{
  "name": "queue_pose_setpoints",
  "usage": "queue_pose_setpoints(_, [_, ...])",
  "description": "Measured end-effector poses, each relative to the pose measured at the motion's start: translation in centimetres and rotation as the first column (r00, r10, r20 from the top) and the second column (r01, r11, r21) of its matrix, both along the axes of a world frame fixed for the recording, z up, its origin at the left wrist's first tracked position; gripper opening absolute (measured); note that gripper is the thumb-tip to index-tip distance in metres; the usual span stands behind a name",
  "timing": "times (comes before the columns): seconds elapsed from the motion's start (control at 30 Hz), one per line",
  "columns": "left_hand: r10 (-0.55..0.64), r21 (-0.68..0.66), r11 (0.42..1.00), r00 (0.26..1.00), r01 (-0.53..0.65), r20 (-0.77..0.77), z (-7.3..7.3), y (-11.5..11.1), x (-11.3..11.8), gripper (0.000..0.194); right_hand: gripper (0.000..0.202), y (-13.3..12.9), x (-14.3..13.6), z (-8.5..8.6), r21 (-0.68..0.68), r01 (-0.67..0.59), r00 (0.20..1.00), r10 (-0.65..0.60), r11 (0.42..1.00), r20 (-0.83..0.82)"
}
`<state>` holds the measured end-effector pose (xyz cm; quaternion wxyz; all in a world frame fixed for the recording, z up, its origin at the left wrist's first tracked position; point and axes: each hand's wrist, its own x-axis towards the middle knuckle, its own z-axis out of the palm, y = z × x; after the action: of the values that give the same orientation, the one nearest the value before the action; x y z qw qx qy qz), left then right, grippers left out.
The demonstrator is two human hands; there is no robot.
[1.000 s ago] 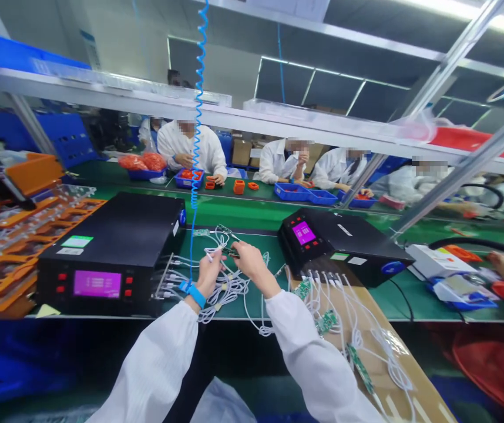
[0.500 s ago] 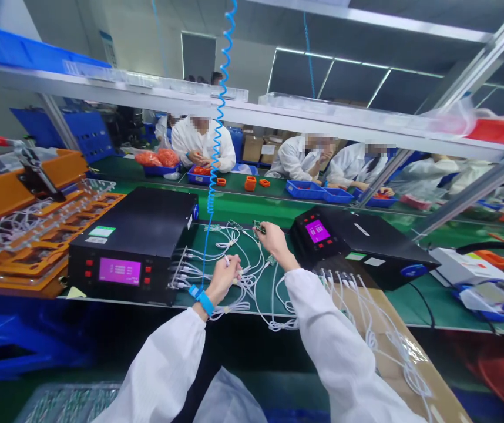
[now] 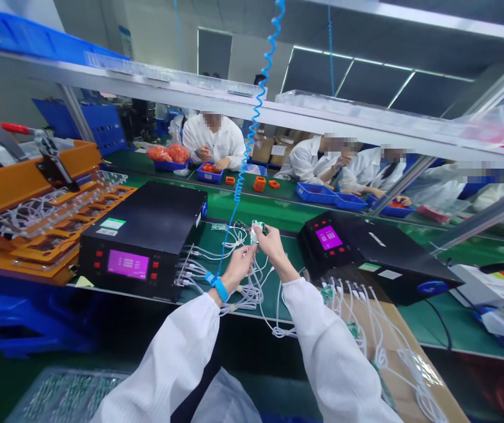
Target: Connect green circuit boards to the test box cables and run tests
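Note:
My right hand [image 3: 274,245] pinches a small green circuit board [image 3: 254,232], held upright above the bench. Close against the board's lower end is my left hand [image 3: 240,264], its fingers pinched on the end of a white cable; the plug is hidden by the fingers. A blue strap [image 3: 219,288] circles my left wrist, beside a blue coiled cord [image 3: 258,103] hanging from above. Under both hands lies a tangle of white cables [image 3: 252,292]. Another circuit board [image 3: 219,226] rests on the bench just behind them.
Black test boxes with purple screens stand left [image 3: 141,229] and right [image 3: 366,252]. An orange fixture [image 3: 44,200] is at far left. A cardboard sheet [image 3: 415,352] with cables lies at right. A shelf [image 3: 168,97] crosses above. Co-workers [image 3: 217,141] sit opposite, near blue bins [image 3: 316,192].
My left hand has moved up and right to meet the board in my right hand. The board is now turned face toward me. The whole view has shifted slightly.

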<state>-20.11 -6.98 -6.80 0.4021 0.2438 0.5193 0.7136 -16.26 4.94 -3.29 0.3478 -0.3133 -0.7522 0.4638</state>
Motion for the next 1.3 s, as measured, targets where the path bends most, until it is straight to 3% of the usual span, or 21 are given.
queue_pose_setpoints(0.23, [0.094,-0.107,0.99,0.995,-0.092,0.018,0.3,2.0,-2.3,0.046,0.032,2.0,-5.2,-3.2,-0.105,0.171,0.984,-0.164,0.98,0.068])
queue_pose_setpoints(0.43, [0.033,-0.147,0.989,0.999,-0.026,0.043,-0.4,0.2,-1.0,0.041,0.041,7.7,-7.9,-2.3,0.05,0.304,0.93,-0.308,0.951,0.202])
queue_pose_setpoints(0.53, [0.162,-0.06,0.986,0.974,-0.154,0.157,-0.4,-0.4,-1.4,0.035,0.036,9.4,-8.1,-2.2,0.183,0.206,0.921,-0.253,0.961,0.295])
queue_pose_setpoints(0.67, [0.285,0.012,0.951,0.889,-0.31,0.357,-0.4,-1.0,-3.4,0.028,0.022,9.1,-9.0,-3.6,0.318,0.036,0.868,-0.188,0.947,0.46])
queue_pose_setpoints(0.9, [0.205,-0.033,0.976,0.851,-0.217,0.483,-0.6,-1.9,-4.8,0.017,0.024,8.9,-9.7,-5.9,0.365,-0.109,0.716,-0.181,0.925,0.674])
queue_pose_setpoints(1.1, [0.211,-0.097,0.977,0.897,-0.188,0.387,-0.6,-1.1,-5.7,0.019,0.022,8.3,-7.9,-4.0,0.445,-0.129,0.721,-0.225,0.886,0.655])
queue_pose_setpoints(1.3, [0.24,-0.155,0.962,0.967,-0.225,0.087,-1.5,0.7,-6.1,0.012,0.026,6.7,-4.1,-1.4,0.538,-0.145,0.826,-0.198,0.831,0.528])
